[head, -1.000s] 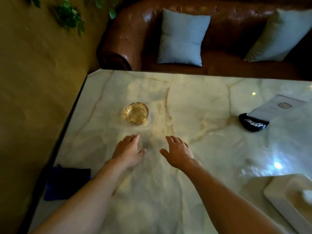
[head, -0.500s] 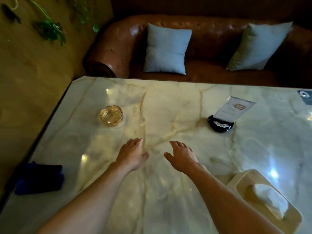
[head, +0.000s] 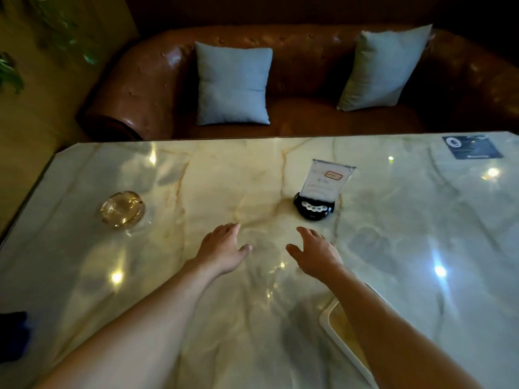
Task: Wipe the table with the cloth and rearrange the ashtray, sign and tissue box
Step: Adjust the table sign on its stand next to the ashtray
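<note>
A glossy marble table [head: 407, 248] fills the view. A round amber glass ashtray [head: 122, 209] sits at its left. A clear upright sign in a black base [head: 323, 192] stands near the middle. The cream tissue box [head: 339, 332] lies at the near right, mostly hidden under my right forearm. A dark blue cloth [head: 12, 335] shows at the near left edge. My left hand [head: 222, 248] and my right hand [head: 317, 254] hover over the table's middle, palms down, fingers apart, holding nothing. The right hand is just in front of the sign.
A brown leather sofa [head: 295, 66] with two pale blue cushions [head: 233, 85] runs along the table's far edge. A dark card [head: 471, 147] lies flat at the far right corner. Green leaves [head: 11, 71] hang by the wall on the left.
The view has swung to the right, so the ashtray and cloth slid left in frame and the sign came to the middle. Both hands stay open and empty over the table.
</note>
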